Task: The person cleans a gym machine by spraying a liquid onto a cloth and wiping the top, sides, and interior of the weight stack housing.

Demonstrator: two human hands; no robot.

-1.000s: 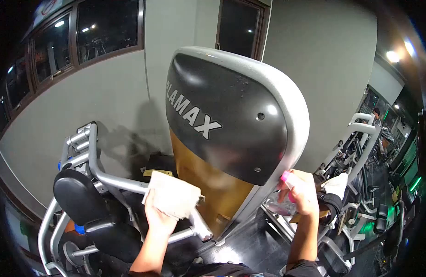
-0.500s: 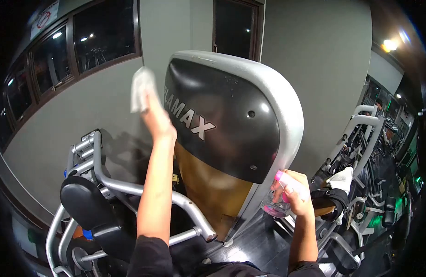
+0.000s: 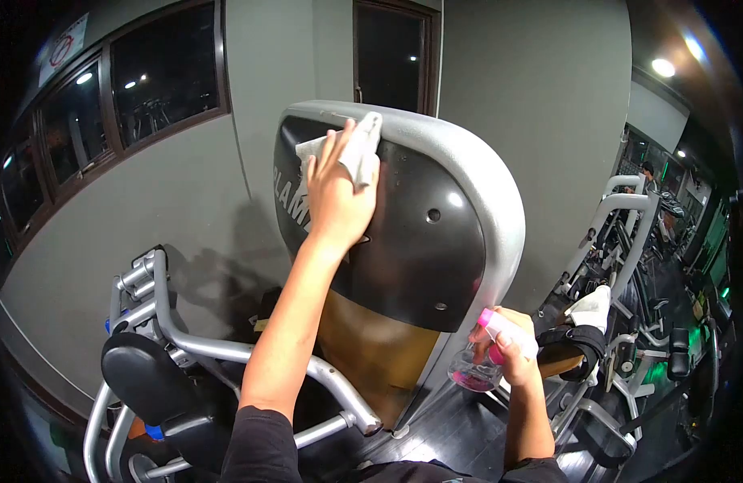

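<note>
My left hand point(image 3: 343, 201) presses a white cloth point(image 3: 360, 153) against the upper part of the machine's black panel point(image 3: 411, 241), close to its silver rim point(image 3: 468, 153). The cloth shows past the fingers and thumb on both sides, and the hand hides part of the panel's lettering. Lower right, my right hand point(image 3: 518, 348) is wrapped round the neck of a clear spray bottle point(image 3: 474, 372) with a pink and white trigger head. Pinkish liquid lies in the bottom of the bottle, which is tilted beside the panel's lower right edge.
A seat with black pads point(image 3: 142, 374) and silver tubes point(image 3: 226, 352) stands at lower left. Right of the bottle, another white cloth point(image 3: 590, 310) rests on equipment with a black strap. More gym machines point(image 3: 637, 217) and a distant person line the right side.
My left hand has moved right with the cloth, from beside the panel's left edge onto its upper face. My right hand keeps hold of the spray bottle, nearly unmoved.
</note>
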